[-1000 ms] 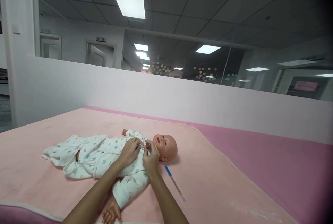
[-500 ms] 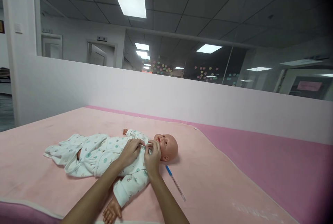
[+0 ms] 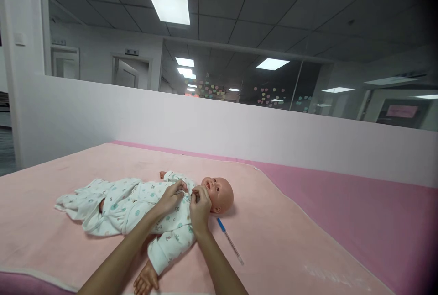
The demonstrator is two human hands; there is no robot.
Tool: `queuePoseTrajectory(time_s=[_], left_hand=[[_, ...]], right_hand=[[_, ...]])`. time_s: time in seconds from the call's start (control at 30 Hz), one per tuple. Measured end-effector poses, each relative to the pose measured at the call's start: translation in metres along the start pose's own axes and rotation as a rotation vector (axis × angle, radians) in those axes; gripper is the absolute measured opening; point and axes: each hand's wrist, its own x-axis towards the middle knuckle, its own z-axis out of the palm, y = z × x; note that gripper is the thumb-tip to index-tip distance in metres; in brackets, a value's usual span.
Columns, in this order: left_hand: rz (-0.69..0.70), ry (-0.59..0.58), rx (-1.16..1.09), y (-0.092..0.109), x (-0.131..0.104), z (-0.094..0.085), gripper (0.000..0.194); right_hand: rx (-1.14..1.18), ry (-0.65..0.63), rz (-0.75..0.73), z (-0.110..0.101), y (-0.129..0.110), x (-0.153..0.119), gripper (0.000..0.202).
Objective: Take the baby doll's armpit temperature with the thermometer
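A: What do we have beneath our fingers?

B: We have a bald, tan plastic baby doll point(image 3: 223, 194) on its back, its head just right of our right fingertips and its legs stretching away left of our left ones. It wears a white cloth outfit point(image 3: 137, 210) with a small greenish print

A: And how do our fingers stand?

B: Our left hand point(image 3: 171, 197) is on the upper chest of the outfit, fingers bent; we cannot tell whether they clamp on the cloth. Our right hand point(image 3: 200, 203) is just beside it, by the doll's chin, thumb and forefinger curled close to each other; we cannot tell whether they pinch anything

A: What else do we see around them?

B: Nearer us and right of our right fingers, a slim, clear stick with a blue end point(image 3: 230, 241) lies on the soft peach-pink mat point(image 3: 280, 240). Well beyond our fingertips, we see a smooth white low wall point(image 3: 239, 123)
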Motion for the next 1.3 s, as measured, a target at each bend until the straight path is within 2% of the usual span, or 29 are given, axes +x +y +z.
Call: queuePoseTrajectory(time_s=[0.23, 0.33, 0.43, 0.57, 0.77, 0.97, 1.3], left_hand=[[-0.04, 0.02, 0.014, 0.006, -0.002, 0.001, 0.017], [-0.03, 0.012, 0.034, 0.007, -0.003, 0.002, 0.014], [-0.02, 0.023, 0.043, 0.007, -0.002, 0.002, 0.009], [-0.041, 0.042, 0.035, 0.005, -0.001, 0.001, 0.011], [-0.116, 0.08, -0.134, -0.002, 0.002, 0.001, 0.011], [-0.212, 0.089, -0.261, -0.003, 0.002, 0.003, 0.019], [-0.192, 0.171, -0.273, 0.005, -0.001, 0.002, 0.038]], right_hand=[[-0.007, 0.04, -0.085, -0.002, -0.006, -0.002, 0.018], [-0.025, -0.016, -0.141, -0.003, -0.01, -0.004, 0.018], [-0.054, -0.087, -0.138, -0.003, -0.011, -0.005, 0.018], [-0.072, -0.135, -0.141, -0.003, -0.012, -0.006, 0.026], [-0.079, -0.173, -0.171, -0.003, -0.014, -0.006, 0.033], [-0.082, -0.168, -0.129, -0.002, -0.013, -0.006, 0.038], [-0.018, -0.172, -0.106, 0.0, -0.013, -0.003, 0.037]])
